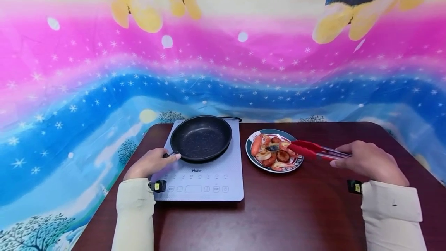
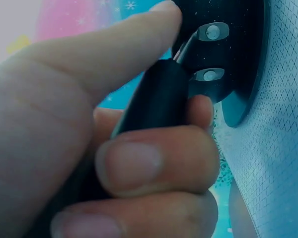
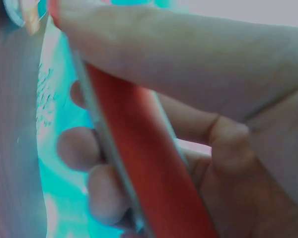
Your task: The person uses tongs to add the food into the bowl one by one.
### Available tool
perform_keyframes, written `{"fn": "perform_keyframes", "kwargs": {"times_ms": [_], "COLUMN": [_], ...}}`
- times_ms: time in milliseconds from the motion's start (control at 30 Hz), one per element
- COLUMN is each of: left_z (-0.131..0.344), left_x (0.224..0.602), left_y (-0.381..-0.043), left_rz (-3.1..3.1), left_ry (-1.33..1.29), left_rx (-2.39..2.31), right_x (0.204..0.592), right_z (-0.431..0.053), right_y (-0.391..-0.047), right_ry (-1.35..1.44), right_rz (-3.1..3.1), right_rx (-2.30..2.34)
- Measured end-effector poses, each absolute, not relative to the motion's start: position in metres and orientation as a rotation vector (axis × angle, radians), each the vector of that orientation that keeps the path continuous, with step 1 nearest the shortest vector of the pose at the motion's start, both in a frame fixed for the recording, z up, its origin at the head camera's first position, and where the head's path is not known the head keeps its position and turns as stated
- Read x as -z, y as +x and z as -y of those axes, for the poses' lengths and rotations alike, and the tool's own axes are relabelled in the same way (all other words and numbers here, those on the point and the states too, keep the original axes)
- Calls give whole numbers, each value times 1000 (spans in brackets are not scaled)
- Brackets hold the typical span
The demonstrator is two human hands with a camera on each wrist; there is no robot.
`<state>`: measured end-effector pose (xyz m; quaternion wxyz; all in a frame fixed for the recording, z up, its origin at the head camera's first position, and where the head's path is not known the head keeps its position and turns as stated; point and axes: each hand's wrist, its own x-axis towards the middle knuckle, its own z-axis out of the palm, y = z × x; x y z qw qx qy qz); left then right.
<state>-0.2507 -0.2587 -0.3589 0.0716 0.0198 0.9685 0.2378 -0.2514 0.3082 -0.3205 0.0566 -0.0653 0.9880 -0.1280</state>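
A black frying pan sits on a white induction cooktop, its inside bare. My left hand grips the pan's black handle, fingers curled round it and thumb along the top near two rivets. My right hand holds red-and-silver tongs, which point left. The tongs' red tips overlap the right side of a plate of cooked food. In the right wrist view the thumb and fingers wrap the tongs' red grip. Shrimp and browned round slices lie on the plate.
The dark wooden table carries everything, with the plate right of the cooktop. A black cord runs from the cooktop's back edge. A patterned cloth backdrop hangs close behind the table.
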Motion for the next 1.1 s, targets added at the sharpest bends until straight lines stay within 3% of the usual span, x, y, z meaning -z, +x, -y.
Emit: {"fn": "perform_keyframes", "kwargs": {"times_ms": [333,867,1100], "left_z": [251,256,251], "left_x": [361,355,362], "left_y": [-258,-261,-261], "left_rz": [-2923,-2909,-2904], "left_ry": [107,78,41], "left_rx": [-706,-678,-693], "right_x": [314,329,338], "right_z": [-258,-105,-81], "right_y": [-253,-261,-268], "right_ry": [-278,-463,-419], "right_rz": [-3123,-3237,-3234], "right_rx": [576,624,631]}}
